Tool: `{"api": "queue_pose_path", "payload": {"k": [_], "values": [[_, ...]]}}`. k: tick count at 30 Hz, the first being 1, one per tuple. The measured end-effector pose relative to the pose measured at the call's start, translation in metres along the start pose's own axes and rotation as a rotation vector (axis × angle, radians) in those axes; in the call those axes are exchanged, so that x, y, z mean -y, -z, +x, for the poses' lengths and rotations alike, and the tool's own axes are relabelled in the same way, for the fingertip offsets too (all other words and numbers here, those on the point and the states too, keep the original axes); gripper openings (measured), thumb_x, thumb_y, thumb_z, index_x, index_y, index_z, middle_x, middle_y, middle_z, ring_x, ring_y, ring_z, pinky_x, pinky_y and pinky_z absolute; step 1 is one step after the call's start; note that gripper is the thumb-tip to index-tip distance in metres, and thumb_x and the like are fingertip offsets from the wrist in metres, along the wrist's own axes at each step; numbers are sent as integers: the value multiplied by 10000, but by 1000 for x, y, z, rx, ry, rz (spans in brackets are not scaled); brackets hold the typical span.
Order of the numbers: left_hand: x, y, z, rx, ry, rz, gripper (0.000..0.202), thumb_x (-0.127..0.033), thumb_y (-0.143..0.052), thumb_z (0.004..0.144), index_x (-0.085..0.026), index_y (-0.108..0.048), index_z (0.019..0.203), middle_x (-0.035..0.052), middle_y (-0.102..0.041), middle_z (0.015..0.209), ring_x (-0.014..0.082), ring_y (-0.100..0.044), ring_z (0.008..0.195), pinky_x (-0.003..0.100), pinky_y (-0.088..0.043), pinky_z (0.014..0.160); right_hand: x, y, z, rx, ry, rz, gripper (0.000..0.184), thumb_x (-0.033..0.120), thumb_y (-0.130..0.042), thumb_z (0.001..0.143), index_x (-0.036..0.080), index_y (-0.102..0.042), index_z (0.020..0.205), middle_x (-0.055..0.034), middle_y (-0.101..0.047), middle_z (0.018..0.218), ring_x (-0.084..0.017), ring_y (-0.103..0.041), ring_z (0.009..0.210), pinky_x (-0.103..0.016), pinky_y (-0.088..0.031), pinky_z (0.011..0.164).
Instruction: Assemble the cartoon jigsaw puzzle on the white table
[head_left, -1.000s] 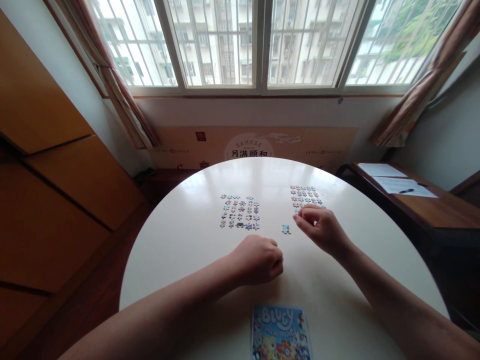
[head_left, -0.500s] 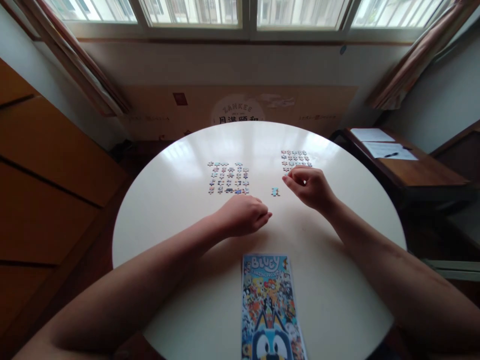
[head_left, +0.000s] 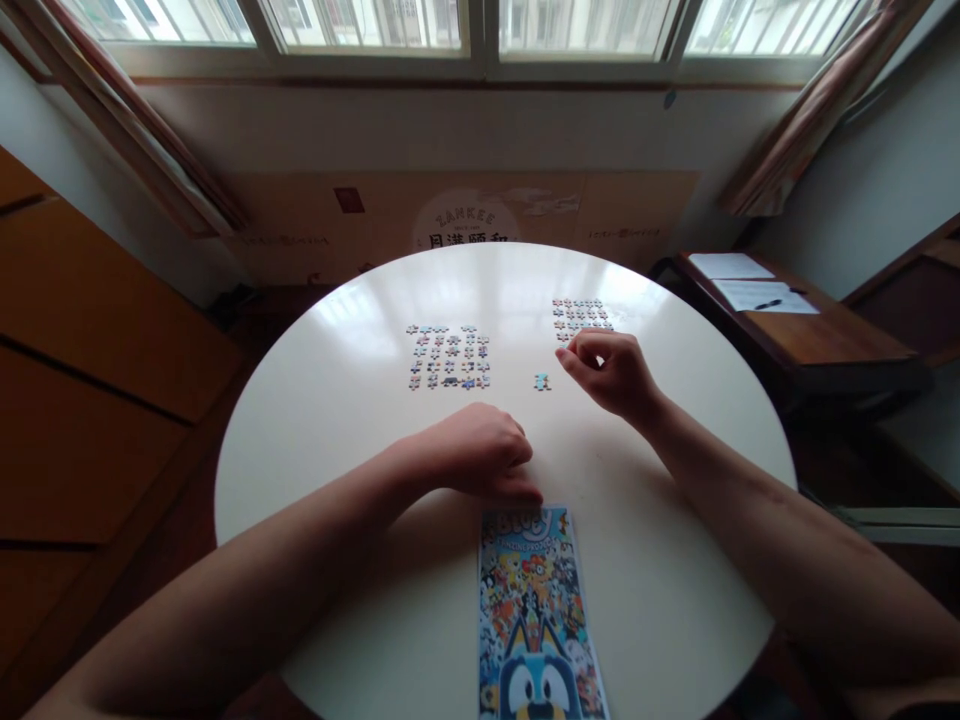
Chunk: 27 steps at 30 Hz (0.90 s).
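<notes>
My left hand (head_left: 484,452) is curled closed, with one fingertip lower than the rest, at the top edge of a Bluey picture sheet (head_left: 536,590). Nothing shows in its fingers. Thumb and fingers of my right hand (head_left: 611,370) are bent together in a pinch, beside the right group of jigsaw pieces (head_left: 579,312); what they hold, if anything, is hidden. That hand covers the near part of the group. Two or so joined jigsaw pieces (head_left: 542,382) lie between the hands. A larger group of spaced jigsaw pieces (head_left: 451,352) lies in rows at the left.
Everything lies on a round white table (head_left: 300,430). A wooden side table (head_left: 840,340) at the right carries papers (head_left: 765,296) and a dark pen (head_left: 768,304). A window and curtains stand beyond, and an orange cabinet (head_left: 82,380) is at the left.
My left hand has moved down toward me, from near the left pieces to the sheet's top edge. The right hand keeps nearly the same place. The view has shifted slightly.
</notes>
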<state>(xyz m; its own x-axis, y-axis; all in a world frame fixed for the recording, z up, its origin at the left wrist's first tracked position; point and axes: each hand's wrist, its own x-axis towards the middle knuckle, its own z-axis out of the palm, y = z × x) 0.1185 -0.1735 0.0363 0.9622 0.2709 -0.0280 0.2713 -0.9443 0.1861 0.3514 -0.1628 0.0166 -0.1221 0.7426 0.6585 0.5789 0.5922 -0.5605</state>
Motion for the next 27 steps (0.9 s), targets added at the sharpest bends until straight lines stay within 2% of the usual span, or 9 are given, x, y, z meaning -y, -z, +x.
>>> {"api": "queue_pose_path", "payload": {"k": [4,16,20,23,27], "values": [[-4,1,-1,41,15,33,410,-501,-709,843,-202,-616,578,17,-648,616,138,-506,519,298,-298,502,1,-2,-1,-10,-12,1,466,232,-618,904,239,-298,566,22,-444,576,-145,-439,577,-327,-397,609],[-4,-1,-2,17,-7,23,419,-518,-726,829,-199,-622,579,17,-636,594,141,-517,504,298,-310,490,1,-4,-1,-18,2,-3,455,238,-605,918,239,-298,582,28,-394,580,-145,-435,574,-317,-384,594],[5,-1,-6,-78,35,43,468,-498,-668,894,-185,-568,560,4,-601,591,117,-476,492,292,-266,483,-1,-4,-1,-31,2,-4,467,237,-608,919,238,-286,581,26,-414,575,-142,-420,566,-315,-376,590],[19,1,-11,-192,142,82,450,-395,-606,941,-175,-524,557,-5,-568,598,106,-435,490,289,-237,484,-2,-5,-1,-58,-12,-2,465,242,-605,923,237,-293,578,20,-454,580,-140,-416,562,-314,-375,588],[33,3,-14,-329,281,118,449,-359,-532,973,-175,-491,565,-7,-529,593,114,-419,508,277,-244,491,-4,-7,-1,-57,-22,-18,465,246,-600,924,238,-290,578,22,-452,575,-142,-420,560,-312,-374,589]]}}
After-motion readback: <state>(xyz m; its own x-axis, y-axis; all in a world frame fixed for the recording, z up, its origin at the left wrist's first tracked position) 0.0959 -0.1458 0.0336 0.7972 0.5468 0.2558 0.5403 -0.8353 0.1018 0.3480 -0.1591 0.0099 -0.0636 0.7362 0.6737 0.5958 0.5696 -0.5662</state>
